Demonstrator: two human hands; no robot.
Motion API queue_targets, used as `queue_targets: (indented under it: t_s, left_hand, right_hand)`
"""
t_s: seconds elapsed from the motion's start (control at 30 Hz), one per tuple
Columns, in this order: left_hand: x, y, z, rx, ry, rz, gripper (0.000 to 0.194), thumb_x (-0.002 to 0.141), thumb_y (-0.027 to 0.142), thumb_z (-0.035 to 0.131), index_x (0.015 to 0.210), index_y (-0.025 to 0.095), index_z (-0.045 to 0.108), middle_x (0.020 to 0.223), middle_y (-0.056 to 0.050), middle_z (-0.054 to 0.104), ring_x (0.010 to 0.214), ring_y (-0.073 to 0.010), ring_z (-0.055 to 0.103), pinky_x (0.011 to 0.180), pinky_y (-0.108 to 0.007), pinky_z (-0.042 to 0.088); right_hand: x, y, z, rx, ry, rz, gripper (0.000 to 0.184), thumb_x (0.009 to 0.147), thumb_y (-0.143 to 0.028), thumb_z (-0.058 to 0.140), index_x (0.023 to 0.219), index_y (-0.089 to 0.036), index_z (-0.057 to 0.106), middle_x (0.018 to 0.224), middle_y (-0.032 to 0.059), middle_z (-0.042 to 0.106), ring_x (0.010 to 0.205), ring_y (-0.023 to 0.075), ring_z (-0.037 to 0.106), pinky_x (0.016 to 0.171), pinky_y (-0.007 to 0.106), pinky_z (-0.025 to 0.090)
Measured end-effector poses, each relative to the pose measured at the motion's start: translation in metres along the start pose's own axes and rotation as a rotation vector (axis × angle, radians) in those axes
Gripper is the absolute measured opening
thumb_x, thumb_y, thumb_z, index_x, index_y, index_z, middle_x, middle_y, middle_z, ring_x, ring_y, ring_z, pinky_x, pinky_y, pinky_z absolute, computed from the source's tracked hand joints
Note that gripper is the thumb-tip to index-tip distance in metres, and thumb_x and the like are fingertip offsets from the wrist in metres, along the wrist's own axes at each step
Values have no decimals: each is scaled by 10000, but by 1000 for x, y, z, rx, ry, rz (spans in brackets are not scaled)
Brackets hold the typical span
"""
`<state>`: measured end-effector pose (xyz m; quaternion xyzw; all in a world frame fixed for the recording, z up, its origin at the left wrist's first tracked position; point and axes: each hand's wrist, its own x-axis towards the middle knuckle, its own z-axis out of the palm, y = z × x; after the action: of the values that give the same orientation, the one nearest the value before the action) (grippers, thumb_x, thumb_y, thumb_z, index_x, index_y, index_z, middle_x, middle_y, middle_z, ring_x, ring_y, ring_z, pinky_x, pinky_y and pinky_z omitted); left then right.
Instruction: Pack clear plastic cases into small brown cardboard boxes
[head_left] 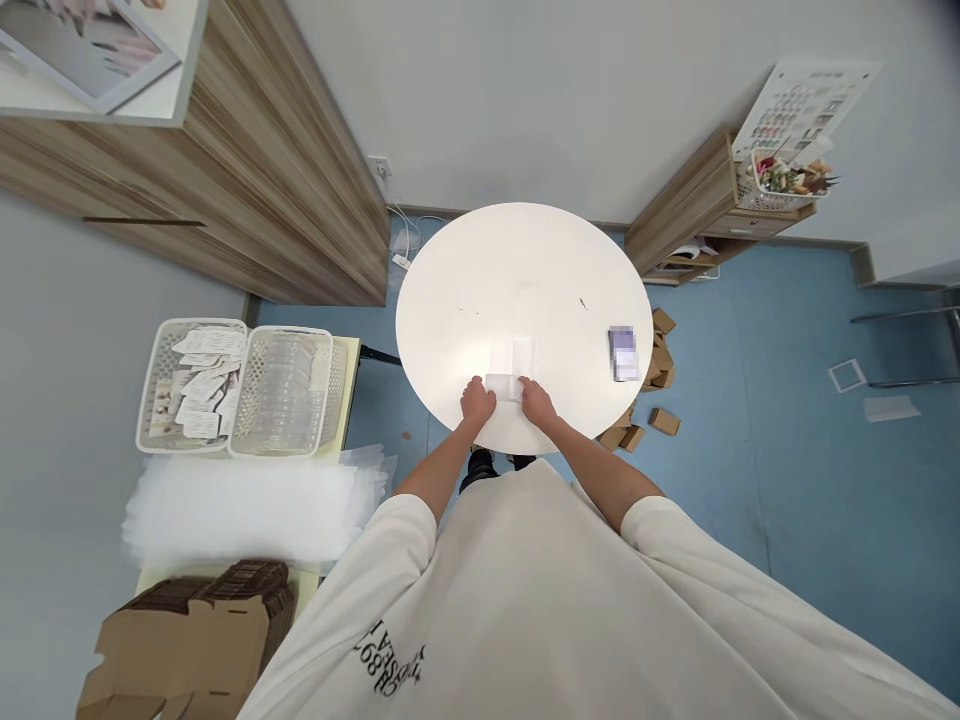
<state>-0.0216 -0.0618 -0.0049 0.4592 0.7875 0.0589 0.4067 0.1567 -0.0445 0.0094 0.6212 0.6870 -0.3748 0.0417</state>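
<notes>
Translucent wrap (501,386) lies near the wearer's edge of the round white surface (517,255), a fainter flat part reaching beyond it. Left hand (478,402) is closed on its left end, right hand (536,402) on its right; the hands stand close together. Judged reason: gripping both ends keeps the light material straight and down against the surface. Its nearness to the body probably suits reach. A blurred purple-and-white item (624,353) sits well apart at the right rim, likely out of the working area.

Containers: two white baskets stand side by side, left of the wearer. The outer basket (147,385) holds a loose pile of printed cards (202,385); the inner basket (328,385) holds clear plastic boxes (285,390) in rows. Their contents, apparently, are kept sorted by kind. Whether the clear boxes hold anything: cannot tell.
</notes>
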Motion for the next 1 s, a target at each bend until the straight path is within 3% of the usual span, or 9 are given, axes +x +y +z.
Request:
queue_targets:
  t_s: [0.3,0.43,0.57,0.67,0.83,1.0]
  left_hand:
    - [22,11,13,-15,58,-117,311,858,390,615,1110,225,539,1223,-185,646,1206,-372,590,894,-513,493]
    - [27,10,16,-46,26,-129,297,801,340,677,1049,234,553,1141,-153,667,1100,-345,648,814,-466,523]
    - [24,13,13,-133,-89,-178,276,827,269,667,1041,238,496,1073,-94,677,971,-253,683,739,-357,521]
    - [18,20,10,-168,-101,-91,254,845,241,661,1005,241,464,1061,-55,671,928,-188,673,727,-294,507]
    - [7,36,17,-151,-135,79,176,846,186,627,932,243,484,986,-11,680,869,-157,650,735,-276,493]
    - [6,47,30,-143,-140,65,181,839,140,597,980,239,542,1011,-19,697,887,-166,655,747,-287,501]
  right_hand:
    - [2,-8,2,-123,-8,15,442,972,-152,420,1408,-224,418,1212,125,539,981,247,601,772,327,471]
    - [3,-6,4,-172,-5,21,419,973,-157,433,1384,-237,432,1198,123,541,1013,258,581,790,331,454]
    - [5,-5,5,-202,5,11,419,973,-165,445,1386,-237,439,1209,131,542,1023,265,569,815,342,441]
    - [5,-3,6,-207,8,11,420,975,-173,452,1388,-250,444,1206,124,547,1029,261,560,835,343,435]
    - [6,4,7,-189,57,15,477,962,-228,529,1427,-287,439,1208,112,537,1095,277,519,912,375,420]
    - [9,12,9,-108,71,19,474,977,-269,524,1443,-311,448,1183,103,523,1084,270,512,921,376,419]
